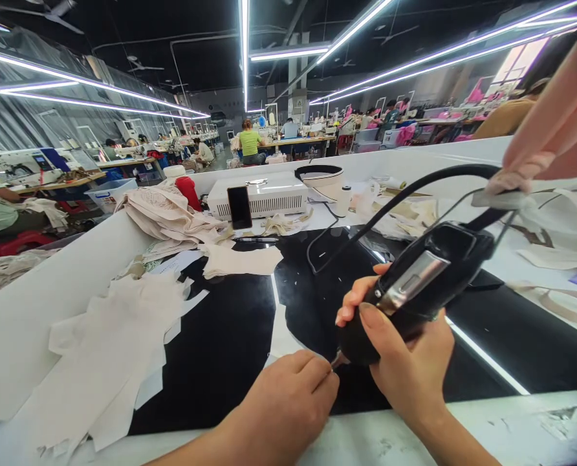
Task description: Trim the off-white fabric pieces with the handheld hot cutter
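My right hand (409, 362) is wrapped round a black corded electric hand tool (429, 259) with a silvery plate on its side. The tool tilts down to the left, and its small coppery tip is close to the fingers of my left hand (293, 401). Those fingers are pinched together at the lower end of a white cut fabric piece (283, 333), and the pinched part is hidden. A black panel (220, 336) lies under the work. Another pale fabric piece (242, 260) lies farther back on it.
Stacked pale fabric pieces (104, 349) cover the left side. Behind are a heap of fabric (167, 210), a phone (240, 207), a white vented box (273, 197) and a round container (322, 184). A black cord (366, 226) arches right. A blurred pinkish shape (555, 123) hangs upper right.
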`<state>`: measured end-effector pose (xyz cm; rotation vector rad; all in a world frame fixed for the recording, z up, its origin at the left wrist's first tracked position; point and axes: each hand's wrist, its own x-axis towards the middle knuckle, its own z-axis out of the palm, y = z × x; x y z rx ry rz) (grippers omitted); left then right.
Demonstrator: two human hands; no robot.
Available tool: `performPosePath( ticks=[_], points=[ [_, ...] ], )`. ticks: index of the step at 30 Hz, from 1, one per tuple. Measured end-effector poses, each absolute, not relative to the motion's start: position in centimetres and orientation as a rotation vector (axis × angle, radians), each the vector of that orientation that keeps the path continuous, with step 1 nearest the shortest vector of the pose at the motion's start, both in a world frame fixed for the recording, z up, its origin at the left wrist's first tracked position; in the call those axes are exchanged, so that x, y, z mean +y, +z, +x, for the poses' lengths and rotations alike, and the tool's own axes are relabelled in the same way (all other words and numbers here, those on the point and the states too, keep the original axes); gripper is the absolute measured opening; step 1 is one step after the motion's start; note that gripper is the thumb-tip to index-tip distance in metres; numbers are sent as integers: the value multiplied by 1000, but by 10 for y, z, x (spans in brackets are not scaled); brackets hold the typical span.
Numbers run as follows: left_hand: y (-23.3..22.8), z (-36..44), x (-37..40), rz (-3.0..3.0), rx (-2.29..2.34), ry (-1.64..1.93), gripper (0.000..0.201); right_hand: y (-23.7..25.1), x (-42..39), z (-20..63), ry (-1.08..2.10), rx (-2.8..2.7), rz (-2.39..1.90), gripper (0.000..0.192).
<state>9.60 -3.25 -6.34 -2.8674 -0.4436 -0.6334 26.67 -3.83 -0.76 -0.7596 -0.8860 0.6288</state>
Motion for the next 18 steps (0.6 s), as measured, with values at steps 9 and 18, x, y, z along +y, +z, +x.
performPosePath(
  ticks=[9,18],
  points=[
    [-66,82,-32,-2831,-537,-724,23,-5,-47,261,628,-849,-797,45],
    [-62,81,-43,-2713,-561,-801,31,-3,-53,256,628,-879,-770,40]
  ],
)
